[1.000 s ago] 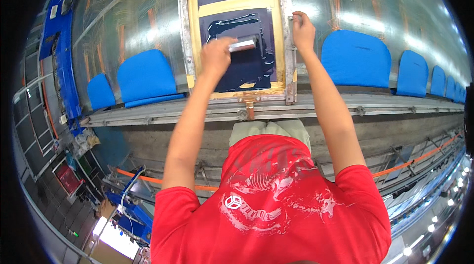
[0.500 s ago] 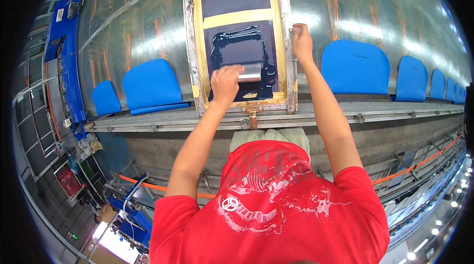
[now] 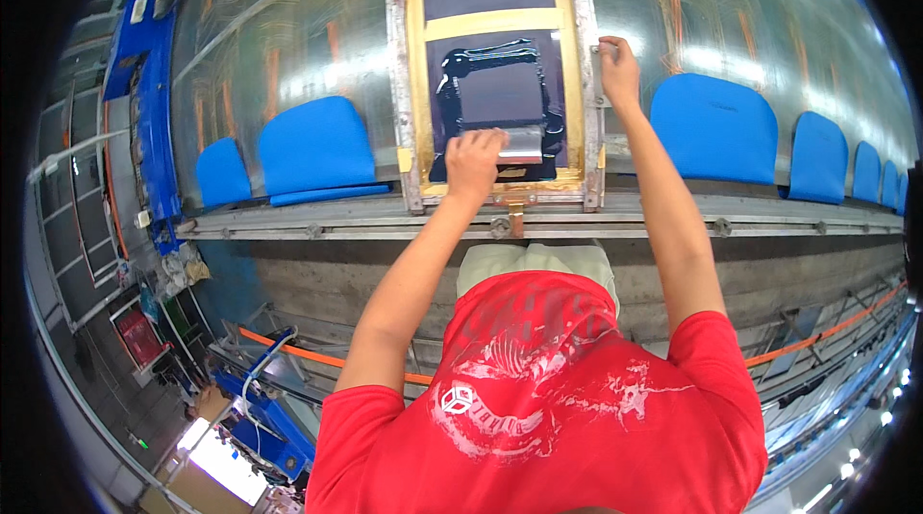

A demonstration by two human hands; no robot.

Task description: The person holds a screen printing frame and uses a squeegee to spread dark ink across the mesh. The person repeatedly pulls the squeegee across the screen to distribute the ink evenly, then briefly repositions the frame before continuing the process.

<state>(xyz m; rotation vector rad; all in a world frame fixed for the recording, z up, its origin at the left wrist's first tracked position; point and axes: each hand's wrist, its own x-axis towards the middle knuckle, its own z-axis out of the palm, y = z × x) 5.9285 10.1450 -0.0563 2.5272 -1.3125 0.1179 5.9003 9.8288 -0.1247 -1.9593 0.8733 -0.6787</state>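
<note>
My left hand [image 3: 473, 164] grips a silver squeegee [image 3: 520, 146] lying across the dark inked mesh of a screen printing frame [image 3: 396, 81], low in the inked panel. Thick, glossy dark ink [image 3: 495, 55] rings a flatter purple patch above the blade. Yellow tape [image 3: 490, 21] crosses the mesh higher up and borders it. My right hand [image 3: 618, 67] is closed on the frame's right side near its upper half. At the frame's near end, a metal clamp [image 3: 515, 216] sits over a rail.
Blue cut sheets [image 3: 712, 129], several of them, lie in a row along the shiny long table [image 3: 279, 52] on both sides. A metal rail [image 3: 673, 221] runs along its near edge. Blue machinery [image 3: 154, 129] stands at the far left; an orange pipe [image 3: 298, 349] runs below.
The squeegee in my left hand has come down the screen toward its near edge, exposing the flatter patch. My right hand stays on the frame, which appears shifted rightward in view.
</note>
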